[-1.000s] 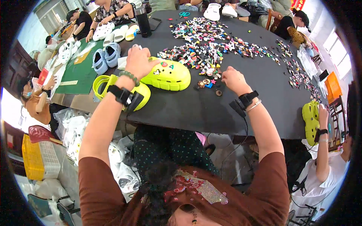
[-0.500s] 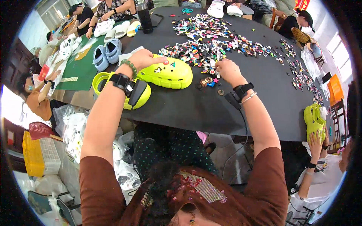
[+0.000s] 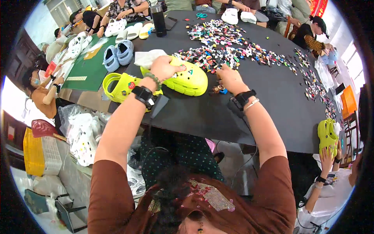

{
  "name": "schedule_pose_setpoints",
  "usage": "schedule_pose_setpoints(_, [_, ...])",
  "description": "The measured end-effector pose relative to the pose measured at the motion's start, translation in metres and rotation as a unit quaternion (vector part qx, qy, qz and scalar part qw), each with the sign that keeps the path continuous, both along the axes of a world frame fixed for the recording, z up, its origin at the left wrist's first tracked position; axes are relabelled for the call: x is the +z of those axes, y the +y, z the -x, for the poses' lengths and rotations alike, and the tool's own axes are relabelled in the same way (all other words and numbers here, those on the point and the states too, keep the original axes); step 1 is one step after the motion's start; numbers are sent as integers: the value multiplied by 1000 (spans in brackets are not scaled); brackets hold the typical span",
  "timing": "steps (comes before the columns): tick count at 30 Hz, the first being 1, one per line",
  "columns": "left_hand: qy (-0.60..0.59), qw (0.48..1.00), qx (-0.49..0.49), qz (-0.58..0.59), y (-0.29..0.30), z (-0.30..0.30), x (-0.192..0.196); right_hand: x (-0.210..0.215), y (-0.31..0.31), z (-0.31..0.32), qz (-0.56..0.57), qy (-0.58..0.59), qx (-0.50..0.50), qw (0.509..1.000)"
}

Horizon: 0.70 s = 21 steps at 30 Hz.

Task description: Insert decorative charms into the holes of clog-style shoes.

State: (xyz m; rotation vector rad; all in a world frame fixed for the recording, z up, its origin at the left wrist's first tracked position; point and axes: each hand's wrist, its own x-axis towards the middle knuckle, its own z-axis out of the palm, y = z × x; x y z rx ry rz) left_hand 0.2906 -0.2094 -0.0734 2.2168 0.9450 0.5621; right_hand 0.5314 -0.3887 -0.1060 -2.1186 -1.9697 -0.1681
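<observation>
My left hand (image 3: 164, 68) is closed on a lime-green clog (image 3: 190, 81) lying on the dark table, its thumb stretched over the vented top. A few small charms (image 3: 190, 71) sit on that top near the thumb. Under my left wrist lies a second lime-green clog (image 3: 124, 86), partly hidden by my forearm, with a strawberry charm showing. To the right of the first clog, my right hand (image 3: 233, 80) is low over the table with its fingers pinched together. Whatever they hold is hidden. Beside those fingers lie a few loose charms (image 3: 219, 90), one brown and blue.
A large spread of charms (image 3: 218, 50) covers the table's far middle and right. Pale blue shoes (image 3: 118, 55) rest on a green mat (image 3: 90, 66) at left. A dark bottle (image 3: 158, 22) stands beyond. At the right edge a co-worker's hand (image 3: 327, 153) holds green clogs (image 3: 327, 134).
The view has shifted, moving the scene rightward. My right hand has come closer to the clog and now covers loose charms that showed before. More of the second clog is visible.
</observation>
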Motion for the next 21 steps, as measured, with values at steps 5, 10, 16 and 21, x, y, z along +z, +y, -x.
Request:
schedule_pose_setpoints(5, [27, 998, 21, -50, -44, -22, 12, 22, -22, -22, -39, 91, -89, 991])
schedule_pose_setpoints(10, [7, 999, 40, 1, -79, -17, 13, 75, -48, 17, -66, 219, -32, 973])
schedule_pose_setpoints(16, [-27, 997, -1, 71, -80, -2, 22, 81, -62, 59, -50, 288, -3, 956])
schedule_pose_setpoints(21, [-34, 997, -2, 76, -81, 0, 21, 65, -57, 80, -75, 327, -21, 942])
